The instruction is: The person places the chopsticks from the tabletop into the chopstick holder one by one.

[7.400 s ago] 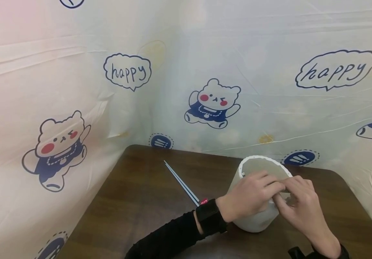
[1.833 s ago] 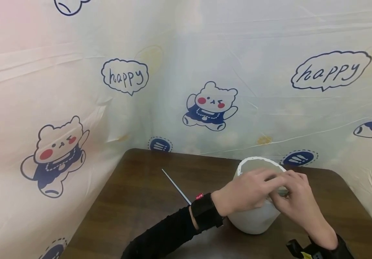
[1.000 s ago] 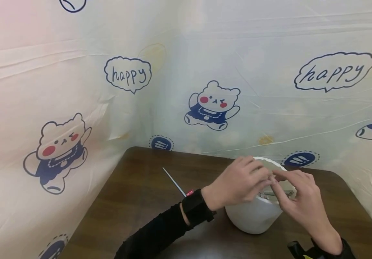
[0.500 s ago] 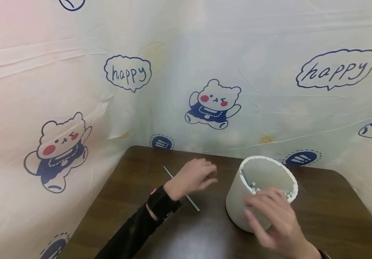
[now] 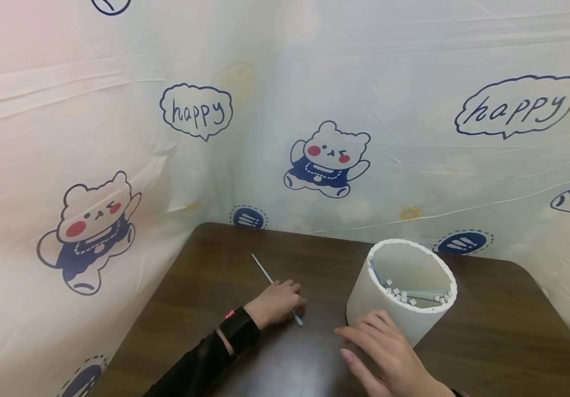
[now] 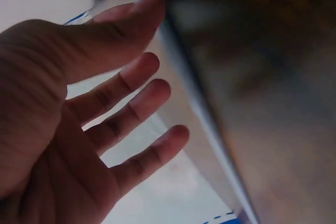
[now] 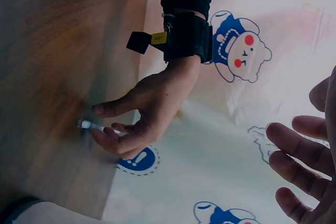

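A single thin light-blue chopstick (image 5: 262, 268) lies slantwise on the dark wooden table. Over its thicker near end is my left hand (image 5: 276, 303), thumb and fingers spread to either side of it. In the left wrist view the chopstick (image 6: 202, 111) runs past the thumb tip, and the right wrist view shows a gap between thumb and fingers. My right hand (image 5: 381, 350) holds nothing, its fingers loosely bent in front of a white cylindrical holder (image 5: 371, 303). Several chopsticks with pale square ends (image 5: 404, 298) lean inside that holder.
The table (image 5: 215, 264) has rounded far corners. A pale cloth (image 5: 389, 182) printed with bears and "happy" bubbles hangs behind it and along both sides.
Two chopsticks lay on the table at first; now one does. Both hands have come away from the holder's rim. My left has moved left and down to the chopstick, my right toward me.
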`<move>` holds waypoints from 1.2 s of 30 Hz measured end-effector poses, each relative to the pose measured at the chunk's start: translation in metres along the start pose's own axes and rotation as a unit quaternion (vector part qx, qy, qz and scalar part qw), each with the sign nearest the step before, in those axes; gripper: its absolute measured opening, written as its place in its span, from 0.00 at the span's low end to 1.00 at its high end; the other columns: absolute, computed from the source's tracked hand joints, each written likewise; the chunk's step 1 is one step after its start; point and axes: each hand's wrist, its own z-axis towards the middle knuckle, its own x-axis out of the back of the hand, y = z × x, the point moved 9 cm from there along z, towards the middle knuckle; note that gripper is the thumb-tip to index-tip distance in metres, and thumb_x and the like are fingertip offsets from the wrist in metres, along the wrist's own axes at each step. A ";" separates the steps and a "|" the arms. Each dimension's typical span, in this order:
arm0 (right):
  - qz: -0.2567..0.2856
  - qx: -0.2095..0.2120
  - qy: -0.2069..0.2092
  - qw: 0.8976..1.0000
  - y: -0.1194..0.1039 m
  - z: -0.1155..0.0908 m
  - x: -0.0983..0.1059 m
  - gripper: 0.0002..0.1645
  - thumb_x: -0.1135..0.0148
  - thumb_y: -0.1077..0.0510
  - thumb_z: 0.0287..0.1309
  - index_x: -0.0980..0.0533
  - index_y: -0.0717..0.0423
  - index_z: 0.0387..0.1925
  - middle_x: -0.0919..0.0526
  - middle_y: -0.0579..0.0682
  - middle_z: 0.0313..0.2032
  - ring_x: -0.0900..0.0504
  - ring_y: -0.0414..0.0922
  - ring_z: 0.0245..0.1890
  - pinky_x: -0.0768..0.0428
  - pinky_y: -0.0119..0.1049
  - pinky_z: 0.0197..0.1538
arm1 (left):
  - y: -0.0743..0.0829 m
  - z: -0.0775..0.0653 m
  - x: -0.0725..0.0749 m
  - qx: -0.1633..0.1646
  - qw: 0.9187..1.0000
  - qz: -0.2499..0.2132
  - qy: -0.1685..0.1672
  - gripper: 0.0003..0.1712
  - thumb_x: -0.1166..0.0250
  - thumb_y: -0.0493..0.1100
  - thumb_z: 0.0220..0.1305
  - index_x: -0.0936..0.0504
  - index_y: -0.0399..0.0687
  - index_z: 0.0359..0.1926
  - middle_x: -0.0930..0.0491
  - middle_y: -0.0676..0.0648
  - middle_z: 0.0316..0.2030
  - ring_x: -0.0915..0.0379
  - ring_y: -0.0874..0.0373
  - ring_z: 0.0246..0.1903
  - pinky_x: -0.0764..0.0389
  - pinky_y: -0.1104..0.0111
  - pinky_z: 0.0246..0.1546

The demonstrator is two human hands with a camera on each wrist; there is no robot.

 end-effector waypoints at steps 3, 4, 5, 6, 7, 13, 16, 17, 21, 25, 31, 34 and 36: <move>0.000 -0.012 -0.007 1.000 0.003 -0.005 -0.002 0.15 0.39 0.55 0.73 0.15 0.62 0.48 0.14 0.45 0.36 0.21 0.42 0.39 0.29 0.34 0.48 | 0.003 -0.001 -0.004 -0.008 1.000 0.025 0.007 0.10 0.26 0.42 0.65 0.12 0.67 0.42 0.19 0.54 0.43 0.25 0.57 0.46 0.18 0.61 0.46; 0.001 -0.014 -0.007 1.000 0.003 -0.005 -0.002 0.15 0.39 0.55 0.73 0.15 0.62 0.48 0.14 0.45 0.36 0.21 0.42 0.39 0.29 0.34 0.48 | 0.004 -0.002 -0.004 -0.011 0.999 0.032 0.010 0.10 0.26 0.43 0.66 0.12 0.68 0.42 0.19 0.54 0.44 0.25 0.57 0.47 0.17 0.61 0.47; 0.000 -0.019 -0.009 1.000 0.005 -0.006 -0.003 0.15 0.39 0.55 0.73 0.15 0.62 0.48 0.15 0.45 0.36 0.22 0.41 0.39 0.29 0.34 0.48 | 0.005 -0.002 -0.004 -0.014 0.999 0.042 0.014 0.10 0.26 0.43 0.66 0.13 0.68 0.43 0.19 0.54 0.45 0.25 0.57 0.48 0.17 0.61 0.48; 0.000 -0.022 -0.010 1.000 0.005 -0.007 -0.003 0.15 0.39 0.55 0.73 0.15 0.62 0.49 0.15 0.45 0.36 0.22 0.41 0.40 0.29 0.34 0.48 | 0.005 -0.002 -0.005 -0.017 0.998 0.051 0.016 0.10 0.27 0.44 0.67 0.13 0.69 0.44 0.20 0.54 0.46 0.26 0.58 0.48 0.18 0.61 0.49; 0.001 -0.026 -0.011 1.000 0.006 -0.008 -0.003 0.15 0.39 0.54 0.73 0.15 0.62 0.49 0.15 0.45 0.36 0.22 0.41 0.40 0.28 0.34 0.48 | 0.006 -0.001 -0.005 -0.022 0.998 0.055 0.019 0.10 0.27 0.45 0.67 0.13 0.69 0.45 0.20 0.55 0.46 0.26 0.58 0.48 0.18 0.62 0.50; 0.005 -0.042 -0.018 0.999 0.008 -0.010 -0.003 0.15 0.39 0.55 0.74 0.16 0.61 0.50 0.15 0.44 0.37 0.21 0.41 0.41 0.27 0.33 0.49 | 0.010 -0.002 -0.013 -0.050 0.996 0.068 0.042 0.09 0.33 0.47 0.73 0.16 0.68 0.50 0.18 0.59 0.49 0.29 0.60 0.49 0.23 0.66 0.51; 0.003 -0.041 -0.017 0.999 0.009 -0.010 -0.001 0.15 0.40 0.55 0.74 0.16 0.62 0.50 0.15 0.44 0.38 0.21 0.41 0.41 0.27 0.33 0.48 | 0.008 -0.003 -0.013 -0.048 0.995 0.067 0.059 0.12 0.34 0.45 0.74 0.18 0.66 0.54 0.15 0.60 0.49 0.29 0.59 0.49 0.23 0.66 0.52; 0.003 -0.042 -0.014 0.999 0.010 -0.010 0.000 0.15 0.40 0.55 0.74 0.17 0.63 0.50 0.15 0.44 0.38 0.21 0.41 0.41 0.27 0.33 0.48 | 0.007 -0.003 -0.013 -0.046 0.995 0.065 0.063 0.13 0.35 0.44 0.74 0.19 0.66 0.55 0.14 0.60 0.49 0.29 0.59 0.48 0.23 0.66 0.51; 0.003 -0.049 -0.001 0.999 0.011 -0.010 0.007 0.16 0.39 0.55 0.73 0.17 0.65 0.49 0.14 0.46 0.39 0.21 0.41 0.41 0.26 0.31 0.50 | 0.002 -0.006 -0.010 -0.040 0.995 0.043 0.075 0.16 0.36 0.41 0.75 0.22 0.62 0.59 0.12 0.59 0.51 0.28 0.58 0.47 0.22 0.66 0.52; -0.001 -0.037 0.013 0.999 0.010 -0.007 0.014 0.17 0.39 0.55 0.73 0.18 0.67 0.48 0.14 0.49 0.40 0.20 0.43 0.42 0.25 0.30 0.53 | -0.003 -0.010 0.002 -0.039 0.994 0.016 0.103 0.22 0.31 0.36 0.69 0.24 0.57 0.60 0.12 0.55 0.53 0.24 0.57 0.50 0.17 0.66 0.52; 0.002 -0.047 0.017 0.999 0.011 0.000 0.023 0.19 0.39 0.54 0.74 0.19 0.69 0.50 0.15 0.50 0.41 0.20 0.43 0.43 0.26 0.28 0.56 | -0.009 -0.022 0.039 -0.020 0.985 -0.018 0.171 0.30 0.26 0.30 0.60 0.24 0.53 0.60 0.13 0.52 0.50 0.24 0.57 0.48 0.17 0.69 0.48; -0.002 -0.050 0.024 0.998 0.012 0.005 0.028 0.20 0.40 0.54 0.74 0.20 0.71 0.50 0.14 0.51 0.40 0.20 0.44 0.44 0.28 0.27 0.59 | -0.007 -0.031 0.067 -0.012 0.976 -0.035 0.215 0.28 0.26 0.30 0.61 0.22 0.53 0.60 0.13 0.53 0.48 0.26 0.58 0.45 0.18 0.70 0.46; -0.007 -0.040 0.037 0.999 0.011 0.009 0.032 0.22 0.42 0.55 0.76 0.21 0.74 0.50 0.14 0.52 0.38 0.20 0.45 0.43 0.28 0.27 0.60 | -0.003 -0.038 0.086 -0.011 0.968 -0.044 0.247 0.29 0.25 0.31 0.60 0.21 0.53 0.59 0.13 0.53 0.47 0.26 0.59 0.45 0.18 0.71 0.46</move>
